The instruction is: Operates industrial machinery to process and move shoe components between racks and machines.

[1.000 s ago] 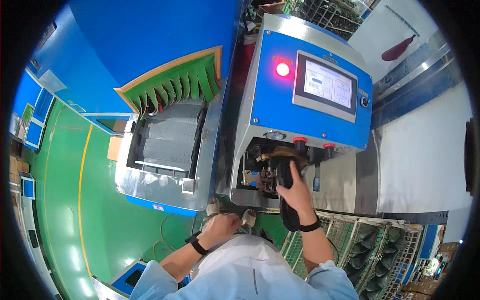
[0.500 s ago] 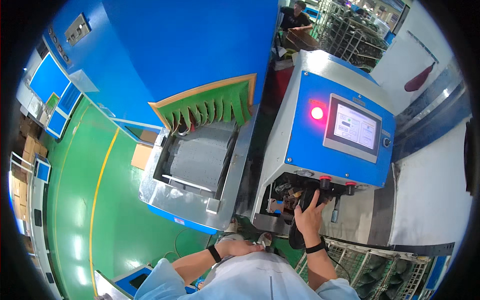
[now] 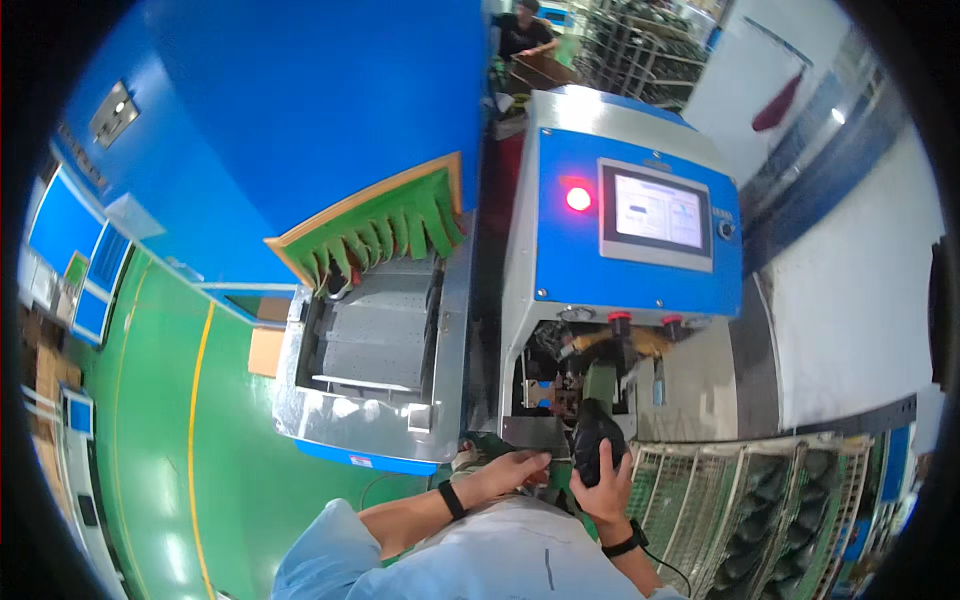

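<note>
A black shoe [image 3: 597,435] is in my right hand [image 3: 606,490], whose fingers wrap round its lower end in front of the machine's opening. Just beyond the shoe, a green block-like part [image 3: 600,383] shows inside that opening. My left hand [image 3: 510,476] is closed in front of my waist, near the metal plate [image 3: 536,433] at the machine's lower front. What its fingers hold, if anything, is too small to make out. Above both hands stands the blue and grey machine [image 3: 560,250] with a lit screen [image 3: 657,212] and a glowing red lamp [image 3: 579,198].
To the left, a grey conveyor [image 3: 375,325] runs out from under a green strip curtain [image 3: 390,235], where a dark shoe [image 3: 340,282] partly shows. Wire racks [image 3: 730,500] with dark shoes stand at the lower right. A co-worker [image 3: 525,35] is at the far back.
My right hand has drawn the black shoe out from under the machine's front toward me. My left hand has moved slightly right and up. The whole view has shifted.
</note>
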Action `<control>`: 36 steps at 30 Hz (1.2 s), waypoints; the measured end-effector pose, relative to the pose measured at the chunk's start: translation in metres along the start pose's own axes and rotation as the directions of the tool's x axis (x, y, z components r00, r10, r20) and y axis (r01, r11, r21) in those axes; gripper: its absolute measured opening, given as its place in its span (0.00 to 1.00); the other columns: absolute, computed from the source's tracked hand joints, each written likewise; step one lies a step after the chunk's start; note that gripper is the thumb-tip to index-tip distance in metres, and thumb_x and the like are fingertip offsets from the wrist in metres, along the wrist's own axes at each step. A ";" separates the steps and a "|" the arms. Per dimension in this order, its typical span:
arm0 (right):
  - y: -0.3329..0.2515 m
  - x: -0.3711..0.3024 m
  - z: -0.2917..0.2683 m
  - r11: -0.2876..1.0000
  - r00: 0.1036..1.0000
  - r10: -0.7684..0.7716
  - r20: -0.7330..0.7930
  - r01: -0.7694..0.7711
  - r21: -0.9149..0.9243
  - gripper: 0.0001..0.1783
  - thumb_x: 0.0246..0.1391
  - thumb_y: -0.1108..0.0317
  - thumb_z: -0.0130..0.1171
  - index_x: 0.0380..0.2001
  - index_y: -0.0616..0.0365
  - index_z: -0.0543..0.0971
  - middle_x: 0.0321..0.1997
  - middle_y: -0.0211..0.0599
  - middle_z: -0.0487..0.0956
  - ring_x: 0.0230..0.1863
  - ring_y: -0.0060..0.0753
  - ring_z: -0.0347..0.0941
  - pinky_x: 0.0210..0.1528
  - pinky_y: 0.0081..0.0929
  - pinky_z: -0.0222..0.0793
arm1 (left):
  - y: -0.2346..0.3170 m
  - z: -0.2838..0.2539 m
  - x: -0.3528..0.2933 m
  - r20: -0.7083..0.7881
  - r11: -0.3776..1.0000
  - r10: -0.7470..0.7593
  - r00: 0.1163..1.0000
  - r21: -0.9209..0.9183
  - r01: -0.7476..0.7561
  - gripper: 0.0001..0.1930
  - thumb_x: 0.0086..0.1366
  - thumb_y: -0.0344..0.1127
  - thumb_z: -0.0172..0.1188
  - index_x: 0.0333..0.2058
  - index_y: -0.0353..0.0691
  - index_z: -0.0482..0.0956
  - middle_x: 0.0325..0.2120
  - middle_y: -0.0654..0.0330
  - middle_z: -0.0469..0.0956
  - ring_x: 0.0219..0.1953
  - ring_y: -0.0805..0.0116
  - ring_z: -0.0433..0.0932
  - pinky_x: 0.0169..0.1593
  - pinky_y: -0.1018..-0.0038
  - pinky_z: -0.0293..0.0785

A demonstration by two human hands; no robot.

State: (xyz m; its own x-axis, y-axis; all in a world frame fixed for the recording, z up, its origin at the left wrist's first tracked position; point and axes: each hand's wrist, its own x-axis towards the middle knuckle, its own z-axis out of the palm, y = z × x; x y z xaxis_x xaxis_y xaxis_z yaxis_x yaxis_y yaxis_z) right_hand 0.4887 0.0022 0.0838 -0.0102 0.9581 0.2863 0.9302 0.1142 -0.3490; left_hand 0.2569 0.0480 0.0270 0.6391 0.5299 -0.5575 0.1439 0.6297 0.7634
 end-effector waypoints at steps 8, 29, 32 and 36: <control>-0.042 -0.028 -0.090 0.937 0.940 -0.092 0.328 -0.029 0.347 0.44 0.47 0.60 0.73 0.68 0.52 0.68 0.55 0.64 0.74 0.49 0.63 0.77 0.50 0.46 0.75 | 0.014 0.026 0.004 0.540 0.657 -0.332 0.774 -0.456 0.600 0.36 0.71 0.68 0.48 0.61 0.43 0.76 0.57 0.55 0.80 0.58 0.59 0.78 0.64 0.59 0.73; 0.076 -0.212 -0.145 -0.161 0.521 0.810 0.270 -0.244 0.956 0.40 0.54 0.67 0.70 0.68 0.62 0.68 0.53 0.36 0.82 0.49 0.25 0.78 0.52 0.26 0.75 | -0.047 0.016 0.013 0.326 0.867 -0.342 0.881 -0.252 0.430 0.35 0.73 0.64 0.48 0.63 0.40 0.74 0.60 0.57 0.77 0.62 0.56 0.73 0.66 0.61 0.67; 0.076 -0.331 -0.177 -0.330 0.230 0.927 0.296 0.130 0.935 0.30 0.57 0.63 0.66 0.61 0.63 0.74 0.49 0.39 0.83 0.45 0.32 0.81 0.45 0.33 0.81 | -0.018 0.076 0.022 0.257 0.839 -0.439 0.861 -0.226 0.495 0.32 0.74 0.60 0.48 0.64 0.41 0.73 0.61 0.55 0.76 0.62 0.55 0.74 0.66 0.61 0.68; 0.059 -0.478 -0.176 -0.127 -0.032 0.969 0.247 0.787 0.603 0.20 0.59 0.50 0.59 0.42 0.54 0.80 0.37 0.41 0.83 0.27 0.34 0.77 0.24 0.29 0.76 | -0.029 0.127 0.059 0.232 0.891 -0.392 0.890 -0.143 0.430 0.29 0.75 0.56 0.50 0.64 0.41 0.73 0.60 0.54 0.77 0.61 0.57 0.75 0.65 0.60 0.71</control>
State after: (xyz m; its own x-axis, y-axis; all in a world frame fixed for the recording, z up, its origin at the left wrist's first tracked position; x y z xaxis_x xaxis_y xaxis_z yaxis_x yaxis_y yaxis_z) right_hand 0.6125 -0.4950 0.0834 0.8108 0.1447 -0.5672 -0.3479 0.8984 -0.2682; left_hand 0.3859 -0.0110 0.0138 0.6876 0.0927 -0.7202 0.2949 0.8707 0.3937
